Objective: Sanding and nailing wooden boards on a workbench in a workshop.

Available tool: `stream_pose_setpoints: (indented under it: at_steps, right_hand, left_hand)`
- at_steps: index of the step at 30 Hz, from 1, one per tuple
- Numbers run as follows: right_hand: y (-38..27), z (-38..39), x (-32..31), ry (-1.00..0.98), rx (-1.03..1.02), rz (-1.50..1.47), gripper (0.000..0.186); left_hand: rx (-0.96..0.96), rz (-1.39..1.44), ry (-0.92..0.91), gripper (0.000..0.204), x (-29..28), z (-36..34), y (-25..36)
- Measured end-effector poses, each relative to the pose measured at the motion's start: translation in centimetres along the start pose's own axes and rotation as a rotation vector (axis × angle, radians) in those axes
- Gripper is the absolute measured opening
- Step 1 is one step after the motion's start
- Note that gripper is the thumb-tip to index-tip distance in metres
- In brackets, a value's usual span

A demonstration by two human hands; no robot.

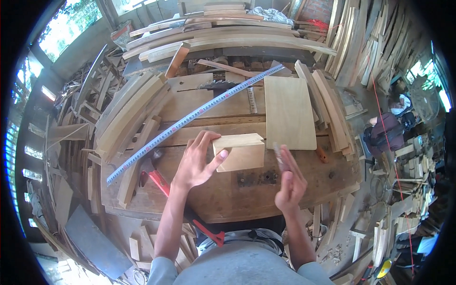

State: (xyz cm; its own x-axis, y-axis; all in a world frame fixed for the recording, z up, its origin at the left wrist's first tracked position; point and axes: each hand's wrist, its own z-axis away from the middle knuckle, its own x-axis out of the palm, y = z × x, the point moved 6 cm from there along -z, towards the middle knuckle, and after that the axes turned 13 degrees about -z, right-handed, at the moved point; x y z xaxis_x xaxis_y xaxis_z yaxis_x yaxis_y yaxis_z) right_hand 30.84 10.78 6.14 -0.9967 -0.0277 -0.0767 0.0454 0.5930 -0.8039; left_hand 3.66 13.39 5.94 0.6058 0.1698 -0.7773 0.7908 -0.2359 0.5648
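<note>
My left hand grips the left end of a pale wooden block, with the thumb on its front face and the fingers behind. The block is held over the workbench, and its narrow upper face shows. To the right of the block, and apart from it, is my right hand, thumb pressed toward nearly straight fingers. Something thin and brownish seems to lie along those fingers, too blurred to name. Beyond the right hand, a flat rectangular board lies on the workbench.
A long measuring tape crosses the bench diagonally. Behind it shows a toothed circular saw blade. Red-framed saw parts are by my left forearm. Timber stacks line both bench sides, and a wooden handle lies at right.
</note>
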Motion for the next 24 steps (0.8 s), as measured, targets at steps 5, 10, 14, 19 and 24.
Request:
stream_pose_setpoints:
  at_steps: [5, 10, 14, 19, 24]
  right_hand:
    - [0.9, -1.2, 3.8, -0.049, 0.109, -0.018, 0.042]
    - [0.9, -3.1, 4.5, -0.088, 0.146, -0.007, 0.04]
    - [1.6, -4.2, 5.1, -0.12, 0.106, 0.081, 0.039]
    - [2.2, -4.6, 4.9, -0.139, 0.096, 0.094, 0.038]
    - [-1.2, -4.3, 6.8, -0.293, -0.042, 0.233, 0.045]
  left_hand:
    - [-0.081, -0.073, -0.096, 0.058, -0.8, -2.0, 0.9]
    - [-0.085, -0.194, -0.019, 0.053, -1.1, -2.5, 0.7]
    - [-0.13, 0.296, -0.109, 0.059, 0.1, -3.2, 1.3]
    - [0.078, 0.127, -0.014, 0.083, 0.0, -2.7, 1.7]
    - [0.042, 0.165, -0.019, 0.071, 0.4, -1.6, 1.1]
